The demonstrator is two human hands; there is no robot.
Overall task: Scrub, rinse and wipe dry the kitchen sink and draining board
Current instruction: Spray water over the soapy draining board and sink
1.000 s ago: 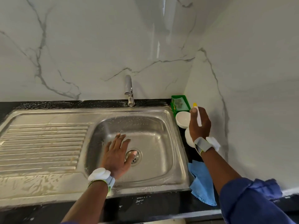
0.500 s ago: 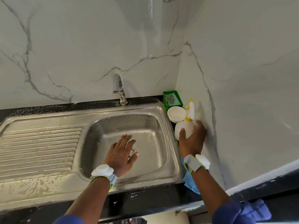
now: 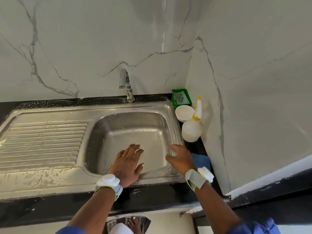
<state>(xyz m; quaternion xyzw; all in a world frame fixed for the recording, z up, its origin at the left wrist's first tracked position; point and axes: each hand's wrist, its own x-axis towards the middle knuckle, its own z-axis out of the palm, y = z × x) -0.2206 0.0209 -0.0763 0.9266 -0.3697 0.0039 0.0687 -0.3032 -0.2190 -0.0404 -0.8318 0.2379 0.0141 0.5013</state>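
Steel sink (image 3: 131,130) set in a black table (image 3: 50,208), basin on the right, ribbed draining board (image 3: 43,142) on the left. Streaky residue over the board's front edge and the basin walls.

Left hand (image 3: 127,164) lies palm down on the basin floor, fingers (image 3: 130,152) straight and close together, thumb out to the side. It holds nothing. The fingertips cover most of the drain (image 3: 140,148), of which only a sliver of rim shows.

Right hand (image 3: 179,157) is over the basin's right side, near the right wall. Its fingers (image 3: 170,147) look loosely spread and empty, but they are motion-blurred, so contact with the steel cannot be told.

A white-and-grey band sits on each wrist.

Tap (image 3: 125,83) stands behind the basin, with no water visible from the spout. In the table's back right corner, against the marble wall, are a green tray (image 3: 181,97), a white bowl (image 3: 184,113) just in front of it, and a white spray bottle (image 3: 192,130) with a yellow collar. A blue cloth (image 3: 200,160) lies on the table just right of the right hand.
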